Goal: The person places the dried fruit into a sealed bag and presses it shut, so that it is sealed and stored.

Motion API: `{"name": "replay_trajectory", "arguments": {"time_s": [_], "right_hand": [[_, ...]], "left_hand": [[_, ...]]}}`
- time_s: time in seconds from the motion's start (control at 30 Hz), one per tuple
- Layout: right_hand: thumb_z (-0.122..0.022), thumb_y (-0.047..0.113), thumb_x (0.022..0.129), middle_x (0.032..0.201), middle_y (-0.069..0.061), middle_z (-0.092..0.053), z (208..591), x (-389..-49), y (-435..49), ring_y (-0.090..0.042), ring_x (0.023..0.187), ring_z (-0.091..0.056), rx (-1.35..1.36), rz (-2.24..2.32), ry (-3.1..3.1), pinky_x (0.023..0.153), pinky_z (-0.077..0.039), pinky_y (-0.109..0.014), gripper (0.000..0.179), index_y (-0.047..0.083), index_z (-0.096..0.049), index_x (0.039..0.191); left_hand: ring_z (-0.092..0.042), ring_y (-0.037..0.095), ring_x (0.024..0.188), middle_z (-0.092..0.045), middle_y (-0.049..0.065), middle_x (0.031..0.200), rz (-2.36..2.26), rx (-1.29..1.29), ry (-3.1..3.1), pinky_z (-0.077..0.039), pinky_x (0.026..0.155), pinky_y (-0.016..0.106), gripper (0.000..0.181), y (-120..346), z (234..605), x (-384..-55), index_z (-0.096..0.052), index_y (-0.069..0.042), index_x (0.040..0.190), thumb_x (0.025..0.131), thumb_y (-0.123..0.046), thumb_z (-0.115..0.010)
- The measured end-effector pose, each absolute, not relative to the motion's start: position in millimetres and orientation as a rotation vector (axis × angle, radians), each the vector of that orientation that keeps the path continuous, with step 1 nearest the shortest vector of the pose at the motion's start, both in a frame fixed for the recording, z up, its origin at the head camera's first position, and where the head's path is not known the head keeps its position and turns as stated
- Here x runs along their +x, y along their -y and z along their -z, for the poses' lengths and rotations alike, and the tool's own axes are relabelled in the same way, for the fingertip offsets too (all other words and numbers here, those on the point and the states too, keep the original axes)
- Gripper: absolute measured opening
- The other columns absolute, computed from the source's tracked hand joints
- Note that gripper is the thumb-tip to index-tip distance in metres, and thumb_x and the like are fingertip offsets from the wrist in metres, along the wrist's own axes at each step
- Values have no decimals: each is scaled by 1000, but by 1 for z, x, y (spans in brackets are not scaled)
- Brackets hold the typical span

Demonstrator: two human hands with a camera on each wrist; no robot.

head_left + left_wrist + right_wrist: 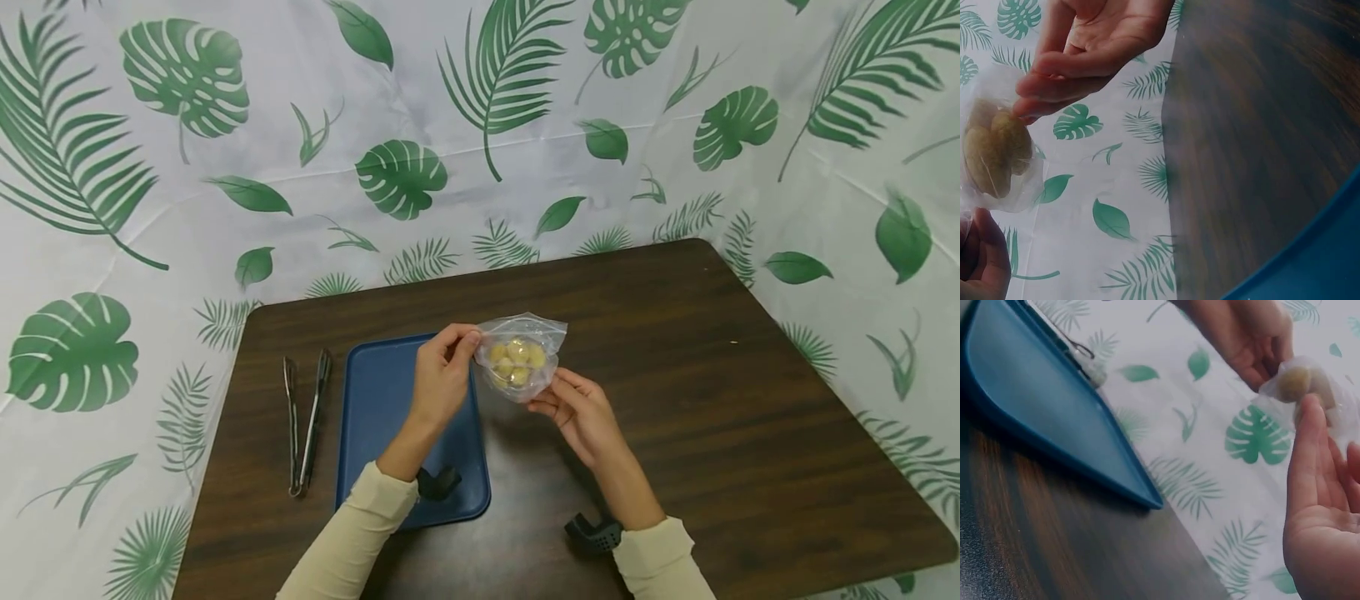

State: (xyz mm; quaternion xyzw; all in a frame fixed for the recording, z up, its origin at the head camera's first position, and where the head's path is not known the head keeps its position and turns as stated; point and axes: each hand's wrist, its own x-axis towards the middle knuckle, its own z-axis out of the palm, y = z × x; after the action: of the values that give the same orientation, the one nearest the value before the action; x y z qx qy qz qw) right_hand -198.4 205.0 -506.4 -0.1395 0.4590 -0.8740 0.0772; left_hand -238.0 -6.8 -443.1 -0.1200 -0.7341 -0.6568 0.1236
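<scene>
A clear plastic bag (557, 333) is held up in front of me, over the table just right of the tray. Several rounded yellowish pieces (517, 360) show through it; in the left wrist view these yellowish pieces (991, 156) look somewhat elongated. My left hand (441, 375) pinches the bag's upper left corner between thumb and fingers. At the lower right side, my right hand (588, 417) grips it, thumb on the near face and fingers behind. The right wrist view shows the right hand (1325, 506) with its thumb against the plastic.
A dark blue tray (375, 417) lies on the brown wooden table (712, 433) under my left forearm. Metal tongs (303, 442) rest left of the tray, their arms spread. Leaf-patterned white cloth (300, 233) hangs behind the table and along its sides.
</scene>
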Motion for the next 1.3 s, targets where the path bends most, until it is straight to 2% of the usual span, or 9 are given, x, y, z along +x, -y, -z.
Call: {"name": "replay_trajectory", "arguments": {"time_s": [0.27,0.53,0.63,0.73,0.9,1.0,1.17,1.23,1.3], "right_hand": [[-39,-1,109,101,-3,-75,507,-201,-208,-13,89,-72,-284,2555,-1133,83,-59,-23,35,8,-72,116],[-39,-2,109,98,-3,-75,511,-201,-218,-14,90,-74,-146,2464,-1170,84,-60,-24,33,8,-71,113],[-41,-3,108,93,-2,-75,515,-199,-227,-13,88,-75,-18,2419,-1231,82,-60,-23,32,8,-71,104],[-44,-2,108,91,-2,-74,521,-193,-235,-11,86,-74,80,2356,-1244,81,-60,-22,30,9,-70,100],[-50,1,107,93,-2,-73,532,-183,-245,-11,88,-73,107,2289,-1285,83,-59,-22,22,8,-70,103],[-57,7,105,105,-2,-72,532,-177,-252,-15,100,-73,4,2226,-1521,92,-59,-29,15,5,-69,114],[-63,16,104,144,-4,-58,499,-180,-262,-20,133,-57,-217,2018,-2100,102,-53,-26,47,12,-50,149],[-65,19,103,146,-6,-57,482,-187,-259,-21,134,-56,-266,1962,-2275,99,-52,-21,50,15,-49,151],[-67,19,102,136,-9,-63,469,-195,-253,-22,123,-62,-309,1945,-2393,94,-54,-21,47,14,-54,147]], "left_hand": [[-58,15,72,-74,19,95,1949,-350,2159,-44,64,19,20,6,447,-236,-76,-1,102,103,-15,-62],[-58,13,70,-73,17,91,1929,-366,2110,-46,65,21,20,10,436,-240,-76,-3,100,103,-17,-62],[-59,17,70,-71,17,89,1915,-374,2102,-46,64,23,21,12,432,-242,-75,-3,100,104,-18,-62],[-62,21,72,-71,17,87,1895,-392,2106,-51,67,30,21,12,432,-246,-75,-2,99,103,-18,-62],[-65,28,74,-72,18,87,1868,-455,2109,-52,67,27,19,4,436,-248,-74,0,97,103,-14,-63],[-66,30,74,-73,18,86,1870,-524,2098,-51,65,22,19,-1,436,-244,-74,1,98,103,-12,-61],[-65,31,69,-73,17,86,1862,-586,2107,-49,62,23,21,-7,434,-238,-75,-1,100,105,-15,-60],[-66,32,70,-74,17,88,1867,-575,2112,-49,62,22,22,-8,436,-238,-75,-2,100,105,-17,-60],[-68,32,73,-75,17,89,1882,-557,2112,-52,65,23,21,-8,439,-238,-75,-1,100,104,-16,-60]]}}
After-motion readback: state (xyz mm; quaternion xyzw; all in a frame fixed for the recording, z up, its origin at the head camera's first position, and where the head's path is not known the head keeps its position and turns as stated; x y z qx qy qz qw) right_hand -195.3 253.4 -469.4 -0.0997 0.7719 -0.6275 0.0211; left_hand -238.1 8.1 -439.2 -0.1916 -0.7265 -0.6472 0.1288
